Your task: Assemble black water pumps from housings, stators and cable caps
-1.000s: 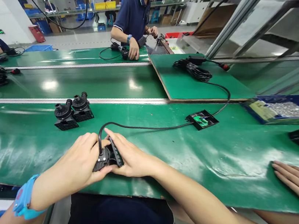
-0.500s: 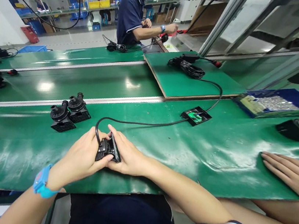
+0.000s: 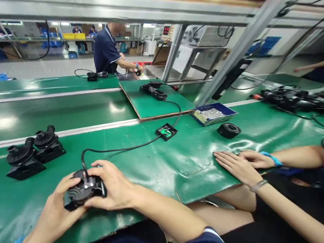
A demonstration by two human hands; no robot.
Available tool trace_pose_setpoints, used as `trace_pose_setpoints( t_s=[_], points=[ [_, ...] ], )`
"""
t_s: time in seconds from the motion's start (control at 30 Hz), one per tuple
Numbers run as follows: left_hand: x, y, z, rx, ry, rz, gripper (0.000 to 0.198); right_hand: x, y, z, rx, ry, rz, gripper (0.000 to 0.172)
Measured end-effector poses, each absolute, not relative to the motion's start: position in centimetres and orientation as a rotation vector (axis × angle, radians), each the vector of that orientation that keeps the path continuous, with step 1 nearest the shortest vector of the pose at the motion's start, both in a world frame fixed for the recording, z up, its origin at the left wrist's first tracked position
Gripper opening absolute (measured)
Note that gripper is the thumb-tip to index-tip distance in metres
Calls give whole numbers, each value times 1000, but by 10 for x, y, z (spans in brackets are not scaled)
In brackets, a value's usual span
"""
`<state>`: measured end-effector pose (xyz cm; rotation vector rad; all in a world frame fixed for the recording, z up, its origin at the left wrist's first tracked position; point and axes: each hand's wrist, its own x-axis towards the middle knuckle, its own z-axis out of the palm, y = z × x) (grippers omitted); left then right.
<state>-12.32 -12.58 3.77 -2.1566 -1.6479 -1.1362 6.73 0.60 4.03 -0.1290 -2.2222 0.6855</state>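
A round black pump-like part (image 3: 81,190) is held between both hands near the table's front edge. My left hand (image 3: 60,203) grips its left side, and my right hand (image 3: 112,185) is wrapped round its right side. From the top of the part a black cable (image 3: 125,148) runs to a small open black box (image 3: 166,131) with green material inside, then on to a coiled cable (image 3: 154,92) on a raised green board. Two similar black pumps (image 3: 24,158) (image 3: 48,144) stand on the green mat, left of my hands.
Beyond the box are a blue tray (image 3: 213,113) of small shiny pieces and a black tape roll (image 3: 229,130). A neighbour's hands (image 3: 238,164) rest on the mat at right. Another person (image 3: 105,49) stands across the line. Metal posts (image 3: 227,62) rise behind.
The view has turned to the right and risen, showing the shelf and the neighbour's arms. The held part now shows its round face, and my fingers have shifted round it.
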Motion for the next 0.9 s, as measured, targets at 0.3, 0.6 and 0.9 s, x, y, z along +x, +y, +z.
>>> trace_pose_setpoints(
  t_s=[0.3, 0.6, 0.9],
  points=[
    [-51, -83, 101, -2497, -1072, -957, 47, 173, -16, 60, -584, -1806, 1097, 69],
    [-44, -65, 34, -2492, -1171, -1341, 38, 265, 74, 46, -1000, -721, 714, 59],
    [-51, -60, 17, -2519, -1276, -1154, 33, 318, 195, 54, -1446, -759, 218, 75]
  ],
)
